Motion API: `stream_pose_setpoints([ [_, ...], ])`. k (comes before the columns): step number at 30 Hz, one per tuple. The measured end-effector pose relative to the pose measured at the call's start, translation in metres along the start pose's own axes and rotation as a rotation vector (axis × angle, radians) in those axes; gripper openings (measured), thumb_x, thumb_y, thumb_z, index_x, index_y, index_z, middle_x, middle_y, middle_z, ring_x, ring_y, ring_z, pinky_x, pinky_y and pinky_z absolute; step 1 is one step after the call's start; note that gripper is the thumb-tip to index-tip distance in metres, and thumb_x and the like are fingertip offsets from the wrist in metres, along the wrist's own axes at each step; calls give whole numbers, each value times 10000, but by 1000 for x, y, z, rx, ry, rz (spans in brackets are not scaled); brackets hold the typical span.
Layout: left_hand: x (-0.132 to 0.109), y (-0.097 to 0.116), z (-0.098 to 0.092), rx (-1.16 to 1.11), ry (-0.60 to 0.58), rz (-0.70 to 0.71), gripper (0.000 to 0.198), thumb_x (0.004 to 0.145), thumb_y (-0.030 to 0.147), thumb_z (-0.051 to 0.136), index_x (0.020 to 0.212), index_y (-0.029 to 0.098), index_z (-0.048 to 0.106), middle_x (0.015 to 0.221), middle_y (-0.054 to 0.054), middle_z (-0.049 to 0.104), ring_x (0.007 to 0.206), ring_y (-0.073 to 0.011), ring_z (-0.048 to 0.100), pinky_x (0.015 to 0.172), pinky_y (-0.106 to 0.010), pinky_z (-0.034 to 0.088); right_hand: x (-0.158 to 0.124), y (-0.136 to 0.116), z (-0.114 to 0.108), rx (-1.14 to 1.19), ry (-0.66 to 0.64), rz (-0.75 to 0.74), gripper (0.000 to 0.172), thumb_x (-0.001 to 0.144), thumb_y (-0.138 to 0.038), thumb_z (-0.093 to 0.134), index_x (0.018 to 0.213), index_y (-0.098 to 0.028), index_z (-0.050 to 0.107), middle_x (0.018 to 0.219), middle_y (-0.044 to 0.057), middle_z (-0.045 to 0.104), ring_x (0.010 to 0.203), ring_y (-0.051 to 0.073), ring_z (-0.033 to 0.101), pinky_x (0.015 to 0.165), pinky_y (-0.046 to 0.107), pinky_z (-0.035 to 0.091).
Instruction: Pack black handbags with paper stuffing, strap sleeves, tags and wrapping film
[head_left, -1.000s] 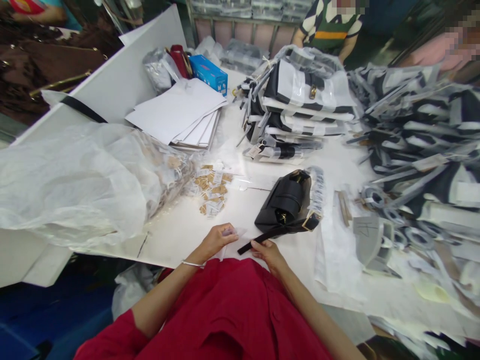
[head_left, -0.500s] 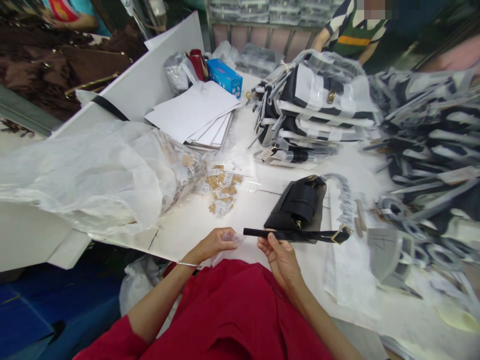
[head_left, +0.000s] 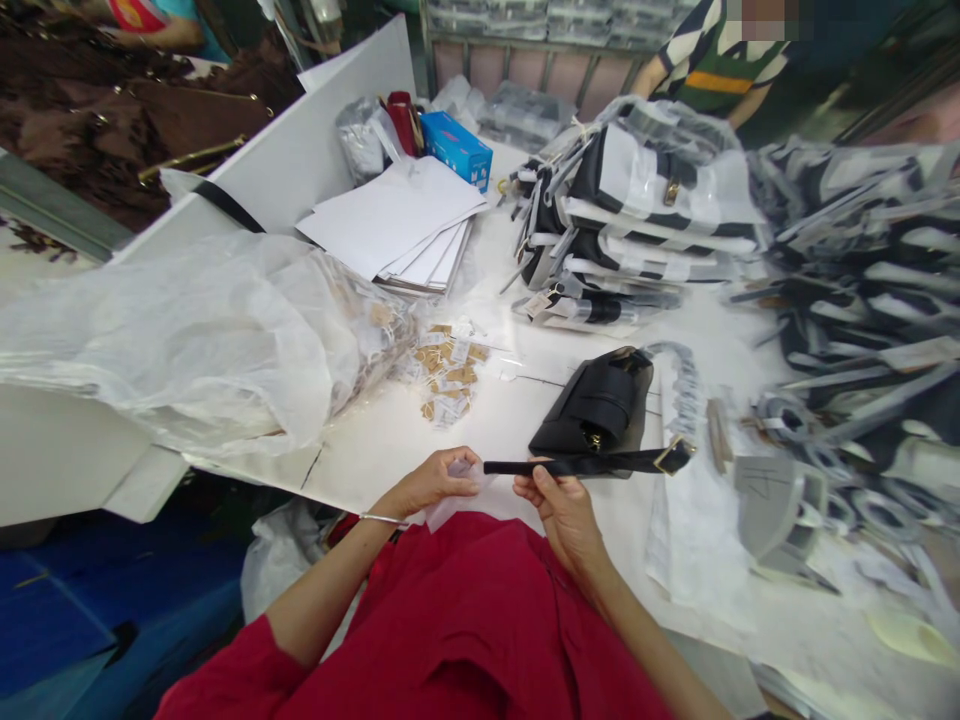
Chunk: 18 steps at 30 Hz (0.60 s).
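Note:
Between the thumb and fingers of my right hand (head_left: 562,510) is a black strap (head_left: 510,467) with a gold buckle (head_left: 670,456) at its far right. My left hand (head_left: 442,478) pinches a thin, see-through plastic piece (head_left: 491,484), which meets the strap's left end. Whether the plastic surrounds that end, I cannot tell. Just beyond the strap, a small black handbag (head_left: 592,405) lies on the white table (head_left: 390,445). Some gold metal shows on its front.
Tan and white tags (head_left: 450,375) lie in a heap left of the handbag. Wrapped bags (head_left: 667,190) are stacked behind it, and more wrapped pieces (head_left: 877,270) crowd the right. A large plastic bag (head_left: 247,330) covers the left. Across the table stands another person (head_left: 712,70).
My left hand has moved slightly right and up, bringing the plastic to the strap's end. The buckle end of the strap has shifted a little. The whole view has moved slightly.

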<state>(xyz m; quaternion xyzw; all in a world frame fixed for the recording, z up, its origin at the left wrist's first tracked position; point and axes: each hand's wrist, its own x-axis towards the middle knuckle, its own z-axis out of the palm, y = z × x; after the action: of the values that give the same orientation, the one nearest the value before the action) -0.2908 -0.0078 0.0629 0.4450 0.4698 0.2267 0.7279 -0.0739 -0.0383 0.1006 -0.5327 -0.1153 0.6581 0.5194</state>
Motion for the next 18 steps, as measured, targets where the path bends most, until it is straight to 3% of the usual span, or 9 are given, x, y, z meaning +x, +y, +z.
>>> stream_pose_setpoints([
  [9, 4, -16, -6, -41, 54, -22, 390, 649, 450, 802, 814, 137, 639, 609, 54, 506, 573, -81, 395, 567, -209, 282, 2, 0, -4, 4, -18, 11, 352, 572, -357, 903, 786, -161, 702, 699, -5, 699, 639, 148, 682, 638, 290, 601],
  [18, -7, -3, -5, -167, -39, -67, 456, 578, 456, 850, 849, 139, 664, 693, 11, 607, 609, -96, 471, 582, -212, 339, 7, 6, -2, -37, 81, -50, 392, 575, -379, 896, 842, -158, 714, 693, 15, 719, 631, 151, 686, 669, 301, 600],
])
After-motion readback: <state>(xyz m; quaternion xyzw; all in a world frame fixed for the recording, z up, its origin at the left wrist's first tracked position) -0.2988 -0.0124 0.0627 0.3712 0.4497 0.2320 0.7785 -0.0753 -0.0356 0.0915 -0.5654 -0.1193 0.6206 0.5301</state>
